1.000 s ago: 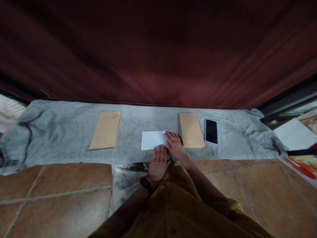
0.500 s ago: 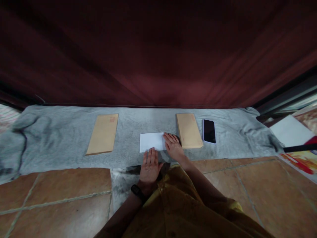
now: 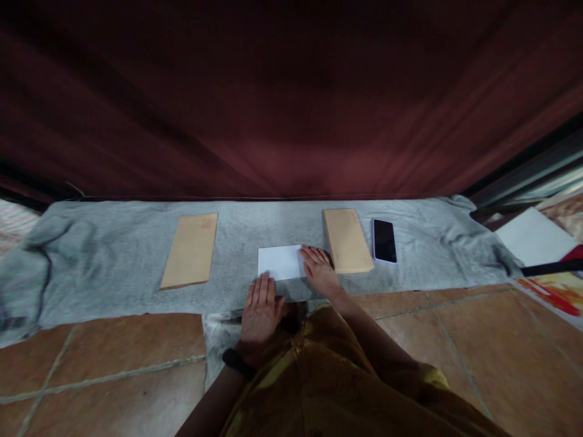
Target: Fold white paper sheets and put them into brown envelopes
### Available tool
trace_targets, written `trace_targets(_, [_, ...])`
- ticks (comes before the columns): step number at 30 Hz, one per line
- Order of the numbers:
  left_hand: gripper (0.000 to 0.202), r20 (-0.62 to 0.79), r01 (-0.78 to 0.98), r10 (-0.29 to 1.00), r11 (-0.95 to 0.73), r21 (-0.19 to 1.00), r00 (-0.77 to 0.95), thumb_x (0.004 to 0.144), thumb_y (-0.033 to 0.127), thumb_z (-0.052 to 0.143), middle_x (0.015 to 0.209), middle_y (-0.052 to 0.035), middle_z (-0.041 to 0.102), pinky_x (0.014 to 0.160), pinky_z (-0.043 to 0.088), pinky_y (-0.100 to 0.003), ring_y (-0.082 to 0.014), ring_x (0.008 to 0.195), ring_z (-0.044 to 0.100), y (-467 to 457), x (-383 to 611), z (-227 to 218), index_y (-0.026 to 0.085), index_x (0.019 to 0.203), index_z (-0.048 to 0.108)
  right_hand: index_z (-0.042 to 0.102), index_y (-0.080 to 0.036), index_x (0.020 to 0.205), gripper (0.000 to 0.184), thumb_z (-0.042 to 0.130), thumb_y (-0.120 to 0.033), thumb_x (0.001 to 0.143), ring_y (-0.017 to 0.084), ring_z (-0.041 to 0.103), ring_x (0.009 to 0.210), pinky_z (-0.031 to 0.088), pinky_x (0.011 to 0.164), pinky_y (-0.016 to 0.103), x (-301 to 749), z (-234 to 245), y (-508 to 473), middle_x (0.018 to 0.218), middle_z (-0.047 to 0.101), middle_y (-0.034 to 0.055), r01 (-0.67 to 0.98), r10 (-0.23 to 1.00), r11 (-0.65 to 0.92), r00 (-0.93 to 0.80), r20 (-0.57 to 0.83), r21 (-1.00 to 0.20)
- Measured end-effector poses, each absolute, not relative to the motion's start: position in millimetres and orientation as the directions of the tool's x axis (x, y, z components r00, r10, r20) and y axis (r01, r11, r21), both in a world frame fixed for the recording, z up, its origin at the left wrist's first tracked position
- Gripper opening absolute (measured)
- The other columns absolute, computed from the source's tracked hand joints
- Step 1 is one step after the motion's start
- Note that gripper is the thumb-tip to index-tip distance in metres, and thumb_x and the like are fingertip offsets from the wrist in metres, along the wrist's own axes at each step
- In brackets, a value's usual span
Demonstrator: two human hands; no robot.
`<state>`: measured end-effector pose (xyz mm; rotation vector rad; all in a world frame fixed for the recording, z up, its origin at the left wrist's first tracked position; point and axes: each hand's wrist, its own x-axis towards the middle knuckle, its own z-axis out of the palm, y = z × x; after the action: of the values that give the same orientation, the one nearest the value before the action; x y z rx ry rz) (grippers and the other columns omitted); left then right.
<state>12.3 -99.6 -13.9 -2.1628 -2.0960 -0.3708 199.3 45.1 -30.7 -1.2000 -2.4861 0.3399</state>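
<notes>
A folded white paper (image 3: 280, 261) lies on a grey cloth (image 3: 113, 243) spread over the floor. My right hand (image 3: 319, 270) rests flat on the paper's right end, fingers stretched out. My left hand (image 3: 259, 306) lies flat and open at the paper's near left corner, fingertips at its edge, a dark band on the wrist. One brown envelope (image 3: 190, 249) lies to the left of the paper. A stack of brown envelopes (image 3: 347, 240) lies just right of my right hand.
A black phone (image 3: 384, 241) lies on the cloth right of the envelope stack. A dark red curtain (image 3: 291, 97) hangs behind the cloth. Brown floor tiles (image 3: 100, 352) run along the near side. White and coloured sheets (image 3: 537, 240) lie at the far right.
My left hand has slid left and toward me along the paper's near edge. My right hand has stayed on the paper's right end.
</notes>
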Motion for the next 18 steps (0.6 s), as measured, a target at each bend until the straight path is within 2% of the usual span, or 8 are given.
trace_targets(3, [0.051, 0.213, 0.99, 0.975, -0.086, 0.108, 0.062, 0.1, 0.031, 0.038, 0.155, -0.0164, 0.043, 0.121, 0.032, -0.047, -0.0268, 0.146, 0.039, -84, 24, -7, 0.01, 0.146, 0.045, 0.047, -0.016, 0.148, 0.049, 0.042, -0.018, 0.099, 0.023, 0.039, 0.144, 0.027, 0.121, 0.045, 200, -31, 45, 0.156, 0.044, 0.0072, 0.698, 0.786, 0.616, -0.578, 0.219, -0.366])
trace_targets(6, [0.049, 0.162, 0.99, 0.983, -0.103, 0.097, 0.086, 0.1, 0.026, 0.036, 0.155, -0.0156, 0.044, 0.121, 0.032, -0.045, -0.025, 0.145, 0.04, -64, 34, -5, 0.012, 0.146, 0.046, 0.047, -0.015, 0.148, 0.049, 0.041, -0.017, 0.1, 0.022, 0.039, 0.144, 0.028, 0.121, 0.045, 200, -30, 46, 0.155, 0.045, 0.0086, 0.691, 0.783, 0.618, -0.583, 0.217, -0.375])
trace_targets(12, [0.047, -0.018, 0.981, 0.981, -0.194, -0.015, 0.194, 0.094, 0.011, 0.04, 0.149, -0.0209, 0.05, 0.115, 0.039, -0.046, -0.0282, 0.14, 0.047, -34, 36, -3, 0.011, 0.139, 0.054, 0.048, -0.016, 0.147, 0.047, 0.04, -0.018, 0.101, 0.023, 0.04, 0.143, 0.03, 0.12, 0.046, 200, -28, 47, 0.153, 0.047, 0.0087, 0.686, 0.786, 0.612, -0.583, 0.207, -0.393])
trace_targets(18, [0.048, -0.047, 0.968, 0.968, -0.248, -0.03, 0.246, 0.088, 0.0, 0.04, 0.138, -0.0268, 0.057, 0.104, 0.048, -0.045, -0.0302, 0.128, 0.057, -20, 42, 15, 0.006, 0.133, 0.057, 0.049, -0.019, 0.147, 0.046, 0.04, -0.022, 0.102, 0.024, 0.044, 0.141, 0.032, 0.119, 0.048, 198, -28, 49, 0.15, 0.051, 0.0089, 0.677, 0.794, 0.601, -0.566, 0.22, -0.425])
